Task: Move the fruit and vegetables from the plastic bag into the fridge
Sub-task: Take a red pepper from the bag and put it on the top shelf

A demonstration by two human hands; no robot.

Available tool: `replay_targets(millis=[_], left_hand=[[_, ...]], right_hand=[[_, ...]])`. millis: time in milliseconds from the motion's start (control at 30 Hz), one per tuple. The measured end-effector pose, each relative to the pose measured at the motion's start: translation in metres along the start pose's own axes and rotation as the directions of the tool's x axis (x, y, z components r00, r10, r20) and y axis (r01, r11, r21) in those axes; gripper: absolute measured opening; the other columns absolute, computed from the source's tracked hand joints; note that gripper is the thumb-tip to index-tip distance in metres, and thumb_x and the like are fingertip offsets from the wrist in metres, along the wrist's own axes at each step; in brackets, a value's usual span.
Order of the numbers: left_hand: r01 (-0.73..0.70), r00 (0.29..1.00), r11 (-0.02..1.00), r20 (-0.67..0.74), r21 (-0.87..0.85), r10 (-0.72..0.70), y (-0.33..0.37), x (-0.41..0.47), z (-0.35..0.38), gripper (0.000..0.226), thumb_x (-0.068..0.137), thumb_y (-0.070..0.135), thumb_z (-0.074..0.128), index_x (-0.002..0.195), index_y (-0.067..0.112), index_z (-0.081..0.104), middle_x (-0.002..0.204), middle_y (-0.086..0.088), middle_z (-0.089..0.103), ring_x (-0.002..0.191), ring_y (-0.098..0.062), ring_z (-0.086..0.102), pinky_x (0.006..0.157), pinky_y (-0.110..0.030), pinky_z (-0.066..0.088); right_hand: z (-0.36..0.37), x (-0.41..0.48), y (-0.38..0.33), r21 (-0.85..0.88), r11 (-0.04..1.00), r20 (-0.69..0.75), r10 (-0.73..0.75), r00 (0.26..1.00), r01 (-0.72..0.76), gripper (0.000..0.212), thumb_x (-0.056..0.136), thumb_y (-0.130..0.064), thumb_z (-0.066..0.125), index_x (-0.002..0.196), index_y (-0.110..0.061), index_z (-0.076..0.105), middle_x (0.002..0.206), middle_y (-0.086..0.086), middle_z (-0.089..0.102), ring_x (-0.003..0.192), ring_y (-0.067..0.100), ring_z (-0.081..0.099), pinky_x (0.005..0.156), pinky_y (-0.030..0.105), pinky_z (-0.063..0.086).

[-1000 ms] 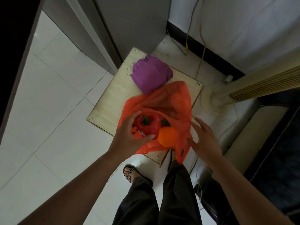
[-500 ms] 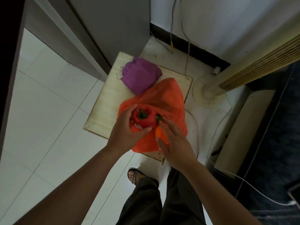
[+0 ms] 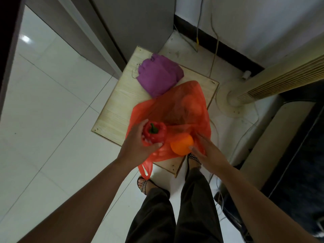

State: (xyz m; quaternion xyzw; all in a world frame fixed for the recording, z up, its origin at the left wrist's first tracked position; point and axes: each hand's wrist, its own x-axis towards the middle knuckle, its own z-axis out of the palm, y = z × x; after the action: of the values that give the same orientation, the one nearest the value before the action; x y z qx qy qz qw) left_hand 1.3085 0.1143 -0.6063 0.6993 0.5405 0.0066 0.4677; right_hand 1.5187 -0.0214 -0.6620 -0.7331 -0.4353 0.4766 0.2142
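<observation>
An orange-red plastic bag [image 3: 177, 109] lies open on a low wooden board [image 3: 115, 109]. My left hand [image 3: 135, 146] grips a red bell pepper [image 3: 154, 133] with a green stem at the bag's mouth. Beside it my right hand [image 3: 205, 148] curls round an orange [image 3: 181, 145] at the bag's near edge, thumb tip on the fruit. More round shapes show dimly through the plastic further back. The grey fridge [image 3: 140, 23] stands behind the board, its door edge running up to the left.
A folded purple cloth [image 3: 158, 76] lies on the board's far end. A cream tower fan with its round base [image 3: 231, 100] stands to the right, with cables on the floor near the wall. My sandalled feet [image 3: 143, 183] and dark trousers are just below the board.
My right hand reached from outside the bag in to the orange and now holds it. The pepper in my left hand has lifted slightly clear of the bag.
</observation>
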Motion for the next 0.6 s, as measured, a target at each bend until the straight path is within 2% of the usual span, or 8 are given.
replay_targets(millis=[67, 167, 233, 300, 367, 467, 600], left_hand=[[0.015, 1.000, 0.998, 0.026, 0.054, -0.016, -0.003, 0.001, 0.005, 0.089, 0.070, 0.039, 0.078, 0.142, 0.022, 0.029, 0.141, -0.001, 0.041, 0.127, -0.018, 0.042, 0.100, -0.036, 0.043], [0.034, 0.999, 0.996, 0.021, 0.076, -0.036, -0.005, 0.002, 0.010, 0.089, 0.069, 0.042, 0.078, 0.142, 0.024, 0.029, 0.142, -0.002, 0.040, 0.130, -0.022, 0.039, 0.102, -0.046, 0.043], [0.051, 0.998, 0.996, 0.018, 0.080, -0.052, -0.003, 0.001, 0.012, 0.088, 0.070, 0.043, 0.077, 0.142, 0.025, 0.028, 0.143, -0.001, 0.039, 0.131, -0.023, 0.038, 0.101, -0.047, 0.044], [0.061, 0.998, 0.996, 0.014, 0.072, -0.062, -0.002, 0.000, 0.013, 0.088, 0.070, 0.044, 0.076, 0.142, 0.026, 0.028, 0.144, -0.001, 0.037, 0.131, -0.022, 0.038, 0.100, -0.047, 0.045], [0.068, 0.998, 0.996, 0.012, 0.058, -0.069, -0.001, -0.003, 0.013, 0.089, 0.071, 0.043, 0.076, 0.143, 0.026, 0.027, 0.144, -0.001, 0.036, 0.130, -0.022, 0.039, 0.099, -0.045, 0.046], [0.056, 0.998, 0.997, 0.012, 0.052, -0.057, 0.001, -0.008, 0.009, 0.089, 0.071, 0.044, 0.076, 0.143, 0.026, 0.027, 0.145, -0.001, 0.036, 0.131, -0.023, 0.039, 0.099, -0.046, 0.046], [0.050, 0.999, 0.998, -0.004, 0.037, -0.050, 0.005, -0.013, 0.001, 0.088, 0.071, 0.044, 0.076, 0.142, 0.025, 0.028, 0.144, -0.001, 0.038, 0.130, -0.021, 0.040, 0.100, -0.042, 0.046]], right_hand=[[-0.002, -0.002, -0.001, -0.044, 0.999, -0.038, -0.033, 0.999, 0.031, 0.069, 0.081, -0.074, 0.034, 0.139, -0.038, 0.029, 0.136, -0.011, 0.045, 0.119, 0.010, 0.048, 0.088, 0.026, 0.044], [-0.003, -0.009, -0.011, -0.212, 0.975, -0.120, -0.096, 0.988, 0.070, 0.075, 0.078, -0.069, 0.044, 0.139, -0.027, 0.033, 0.141, -0.006, 0.040, 0.122, 0.009, 0.041, 0.090, 0.027, 0.041], [-0.002, -0.013, -0.019, -0.279, 0.951, -0.157, -0.181, 0.971, 0.132, 0.077, 0.076, -0.064, 0.050, 0.138, -0.022, 0.037, 0.142, -0.002, 0.039, 0.118, 0.006, 0.036, 0.089, 0.025, 0.036], [0.002, -0.014, -0.019, -0.309, 0.934, -0.117, -0.227, 0.967, 0.181, 0.077, 0.074, -0.060, 0.059, 0.137, -0.020, 0.040, 0.141, -0.001, 0.041, 0.121, 0.007, 0.036, 0.093, 0.026, 0.034], [0.008, -0.010, -0.015, -0.326, 0.930, -0.075, -0.203, 0.976, 0.168, 0.079, 0.073, -0.051, 0.070, 0.138, -0.022, 0.038, 0.142, 0.000, 0.040, 0.126, 0.017, 0.041, 0.098, 0.031, 0.036], [0.015, -0.003, -0.011, -0.299, 0.947, -0.107, -0.155, 0.982, 0.117, 0.080, 0.071, -0.039, 0.077, 0.138, -0.023, 0.036, 0.140, 0.001, 0.042, 0.125, 0.023, 0.043, 0.098, 0.040, 0.042], [0.016, 0.003, -0.016, -0.305, 0.947, -0.117, -0.144, 0.983, 0.103, 0.077, 0.071, -0.035, 0.078, 0.135, -0.023, 0.038, 0.135, 0.002, 0.046, 0.123, 0.024, 0.045, 0.096, 0.040, 0.043]])
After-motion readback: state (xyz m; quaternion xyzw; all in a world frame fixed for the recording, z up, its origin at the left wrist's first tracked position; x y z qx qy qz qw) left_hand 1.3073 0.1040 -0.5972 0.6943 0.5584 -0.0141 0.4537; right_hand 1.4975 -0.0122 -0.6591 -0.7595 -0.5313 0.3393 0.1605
